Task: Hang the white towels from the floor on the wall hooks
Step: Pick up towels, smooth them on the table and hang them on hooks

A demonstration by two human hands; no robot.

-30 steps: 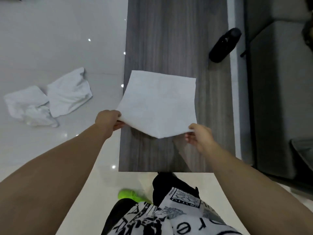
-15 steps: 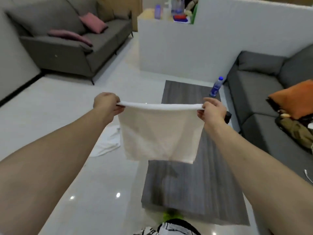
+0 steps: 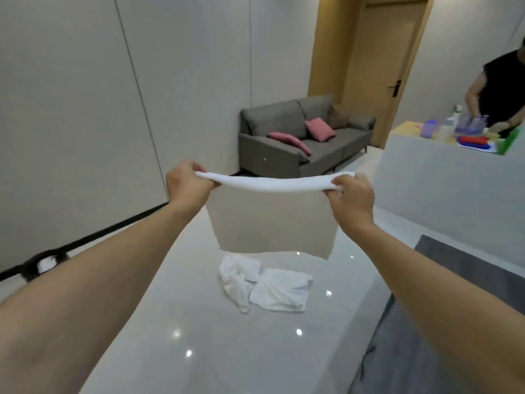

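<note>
Towels: three white ones. One held up [image 3: 272, 223], two crumpled on the floor [image 3: 199, 322], one [image 3: 237, 280] touching the other [image 3: 281, 290].
Held towel: stretched flat between both hands, top edge rolled and sagging slightly, rest hanging free above the floor pair.
Left hand [image 3: 189, 184]: fingers curled round the towel's left top corner.
Right hand [image 3: 350, 199]: fingers curled round the right top corner.
Room to move: open glossy floor ahead and below; panelled wall [image 3: 71, 109] on the left, grey rug [image 3: 454, 322] edge on the right.
Background: one grey sofa [image 3: 301, 137] with two pink cushions, wooden door [image 3: 389, 66], white desk [image 3: 443, 177] with clutter, one other person [image 3: 500, 89] behind it.
</note>
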